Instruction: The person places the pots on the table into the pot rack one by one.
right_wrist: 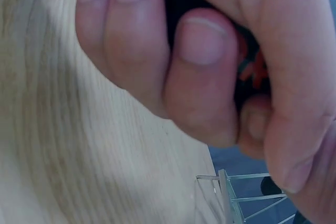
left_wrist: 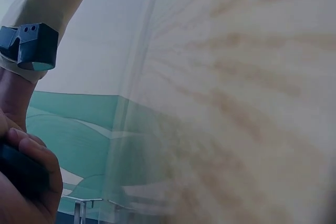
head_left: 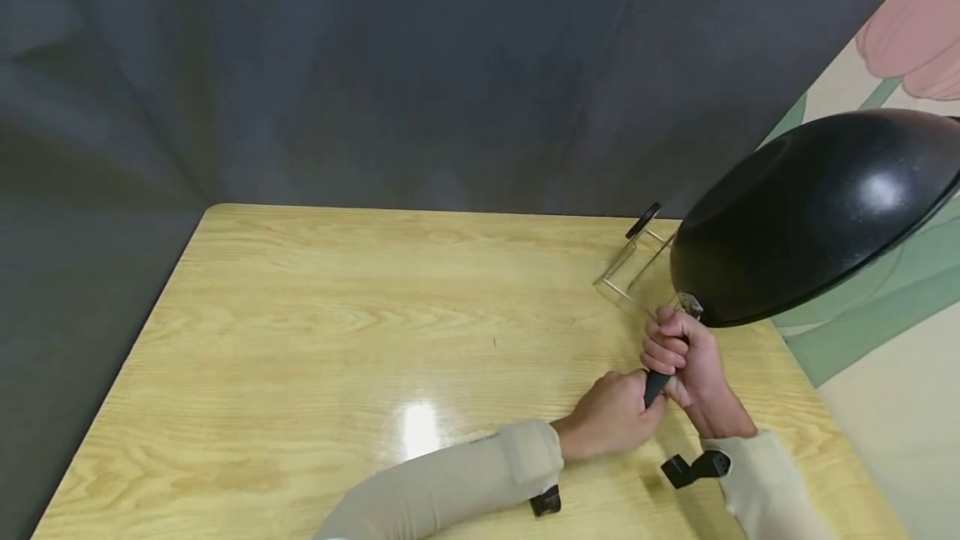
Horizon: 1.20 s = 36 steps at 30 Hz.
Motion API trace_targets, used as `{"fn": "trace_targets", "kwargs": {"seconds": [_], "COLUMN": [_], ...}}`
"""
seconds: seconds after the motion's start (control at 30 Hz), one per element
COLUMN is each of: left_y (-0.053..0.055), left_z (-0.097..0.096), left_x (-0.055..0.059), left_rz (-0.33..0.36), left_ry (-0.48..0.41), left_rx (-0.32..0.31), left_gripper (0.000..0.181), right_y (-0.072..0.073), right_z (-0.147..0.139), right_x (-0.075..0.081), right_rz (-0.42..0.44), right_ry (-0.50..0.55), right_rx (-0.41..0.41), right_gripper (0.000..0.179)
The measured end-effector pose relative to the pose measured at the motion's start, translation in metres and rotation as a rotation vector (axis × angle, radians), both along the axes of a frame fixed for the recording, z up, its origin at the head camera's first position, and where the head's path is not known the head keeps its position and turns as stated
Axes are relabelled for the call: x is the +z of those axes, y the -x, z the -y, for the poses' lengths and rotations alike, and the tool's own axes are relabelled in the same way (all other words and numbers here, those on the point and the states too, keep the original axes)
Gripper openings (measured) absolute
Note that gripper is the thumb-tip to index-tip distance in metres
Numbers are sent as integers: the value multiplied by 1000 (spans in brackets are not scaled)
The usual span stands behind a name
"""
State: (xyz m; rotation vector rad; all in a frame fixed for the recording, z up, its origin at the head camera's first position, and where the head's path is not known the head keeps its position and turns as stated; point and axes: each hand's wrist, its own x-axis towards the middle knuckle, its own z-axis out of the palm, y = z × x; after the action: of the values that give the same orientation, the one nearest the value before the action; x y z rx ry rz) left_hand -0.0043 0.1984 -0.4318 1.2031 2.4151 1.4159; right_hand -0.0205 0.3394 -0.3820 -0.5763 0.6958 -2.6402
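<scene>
A large black wok [head_left: 810,215] is held up at the right in the head view, tilted on its side so its rounded underside shows. My right hand [head_left: 693,361] grips its black handle [head_left: 656,386] close to the pan. Just below, my left hand [head_left: 618,411] holds the handle's lower end. In the right wrist view, curled fingers [right_wrist: 202,72] wrap the dark handle, which bears a red mark. Fingers round a dark handle also show at the lower left of the left wrist view. The wok's inside is hidden.
A metal wire rack [head_left: 630,265] with a black end piece stands at the table's back right, partly behind the wok. The wooden table [head_left: 337,340] meets a dark curtain [head_left: 420,82] at the back. A painted wall [head_left: 885,423] lies to the right.
</scene>
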Motion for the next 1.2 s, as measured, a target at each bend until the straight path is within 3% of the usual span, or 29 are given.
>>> {"fn": "trace_targets", "kwargs": {"seconds": [0.5,1.2], "left_y": [-4,-7], "left_z": [-5,-2], "left_x": [-8,-10], "left_rz": [-45,16], "left_ry": [8,34], "left_rx": [3,-24], "left_gripper": [27,30], "right_y": [-5,-8], "right_z": [-3,-4], "right_x": [-6,-19], "right_rz": [18,47], "right_ry": [27,63], "right_rx": [5,26], "right_gripper": [35,35]}}
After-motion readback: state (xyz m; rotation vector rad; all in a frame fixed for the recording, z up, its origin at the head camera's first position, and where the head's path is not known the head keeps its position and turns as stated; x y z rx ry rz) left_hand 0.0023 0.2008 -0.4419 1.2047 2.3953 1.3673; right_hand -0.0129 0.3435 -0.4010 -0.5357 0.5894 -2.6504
